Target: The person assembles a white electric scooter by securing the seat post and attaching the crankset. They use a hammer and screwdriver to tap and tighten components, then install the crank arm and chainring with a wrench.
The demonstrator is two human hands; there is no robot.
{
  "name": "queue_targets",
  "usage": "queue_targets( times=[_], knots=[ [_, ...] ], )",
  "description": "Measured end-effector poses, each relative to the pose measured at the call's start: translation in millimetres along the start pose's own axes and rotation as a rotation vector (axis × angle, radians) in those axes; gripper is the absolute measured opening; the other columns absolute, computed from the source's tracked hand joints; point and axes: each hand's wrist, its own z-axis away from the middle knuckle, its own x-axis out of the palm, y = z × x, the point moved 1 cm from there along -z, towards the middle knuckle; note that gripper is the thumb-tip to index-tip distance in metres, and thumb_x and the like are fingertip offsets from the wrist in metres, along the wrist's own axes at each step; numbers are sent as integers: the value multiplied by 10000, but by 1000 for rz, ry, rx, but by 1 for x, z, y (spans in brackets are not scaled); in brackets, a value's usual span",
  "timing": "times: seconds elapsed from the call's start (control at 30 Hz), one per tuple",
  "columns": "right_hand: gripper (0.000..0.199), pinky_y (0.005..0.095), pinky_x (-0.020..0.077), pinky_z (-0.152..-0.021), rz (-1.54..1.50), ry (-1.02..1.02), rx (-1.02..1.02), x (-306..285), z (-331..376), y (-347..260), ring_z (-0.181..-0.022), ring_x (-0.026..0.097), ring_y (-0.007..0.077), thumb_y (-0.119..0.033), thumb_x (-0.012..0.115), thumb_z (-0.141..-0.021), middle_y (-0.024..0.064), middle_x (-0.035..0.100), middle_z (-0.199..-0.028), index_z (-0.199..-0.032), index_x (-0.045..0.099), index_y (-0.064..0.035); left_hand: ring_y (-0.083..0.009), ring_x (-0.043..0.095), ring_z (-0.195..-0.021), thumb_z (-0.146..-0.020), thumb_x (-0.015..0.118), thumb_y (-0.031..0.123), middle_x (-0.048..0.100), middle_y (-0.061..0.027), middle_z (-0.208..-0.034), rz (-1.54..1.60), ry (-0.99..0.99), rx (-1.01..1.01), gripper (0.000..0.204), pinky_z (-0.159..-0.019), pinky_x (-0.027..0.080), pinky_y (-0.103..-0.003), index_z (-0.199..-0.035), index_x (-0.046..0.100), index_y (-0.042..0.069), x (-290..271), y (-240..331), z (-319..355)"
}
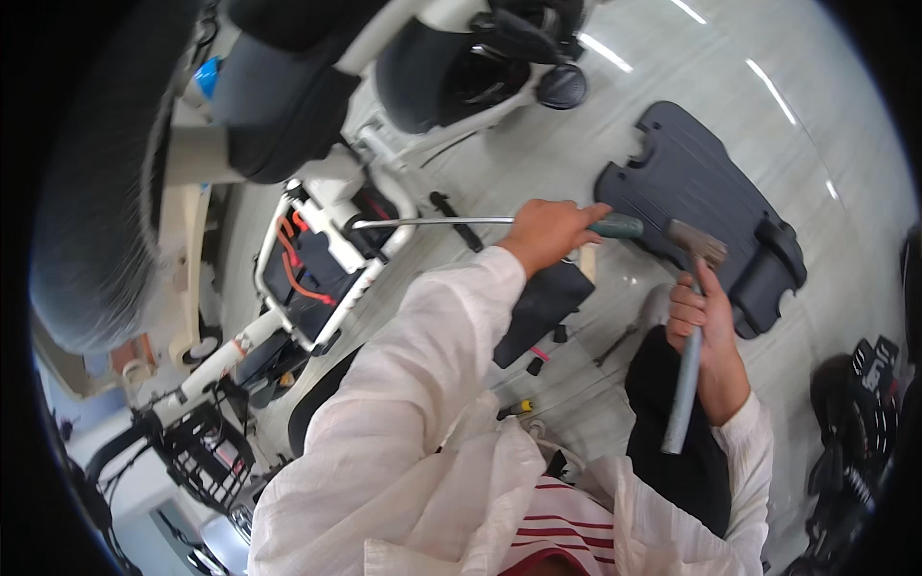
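My left hand (549, 233) is closed round a long screwdriver (451, 221) near its green handle. The shaft runs level to the left, and its tip meets the white metal frame (379, 259) of a partly stripped vehicle; whether it sits in a hole is too small to tell. In my right hand (699, 322) is a hammer (684, 394), gripped close under its head, with the grey handle hanging down. The hammer head is a short way right of the screwdriver's handle end, apart from it. Orange-red cables (293, 254) lie inside the frame's open bay.
A dark grey plastic panel (706, 182) lies on the tiled floor at the right. Beneath my left forearm is a black box (547, 305). A yellow-and-black tool (519, 408) lies near me. A large plastic-wrapped dark part (96, 240) looms at the left.
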Motion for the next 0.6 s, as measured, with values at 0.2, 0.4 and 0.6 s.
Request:
queue_targets(
  times=[0.2, 0.4, 0.6],
  knots=[
    [350, 251, 293, -366, 149, 55, 139, 1, -8, 6, -384, 328, 61, -485, 524, -962, -85, 355, -549, -827, 497, -164, -262, 653, -776, -880, 614, 411, 645, -38, -812, -33, 63, -12, 452, -664, 509, -393, -1311, 561, 284, -4, 0, -4],
    [354, 242, 320, -371, -31, 39, -131, -12, -20, -25, -396, 347, 48, -478, 531, -960, -82, 367, -552, -807, 514, -159, -259, 647, -728, -866, 634, 405, 640, -29, -792, -11, 162, 68, 455, -627, 504, -387, -1299, 572, 281, -9, 3, -2],
    [353, 234, 296, -332, 290, 52, -28, 10, -10, -9, -370, 307, 36, -470, 518, -974, -73, 365, -547, -844, 494, -142, -250, 644, -721, -860, 640, 419, 631, -23, -777, -39, 122, 40, 470, -621, 496, -372, -1308, 578, 290, -13, 3, 7]
  ],
)
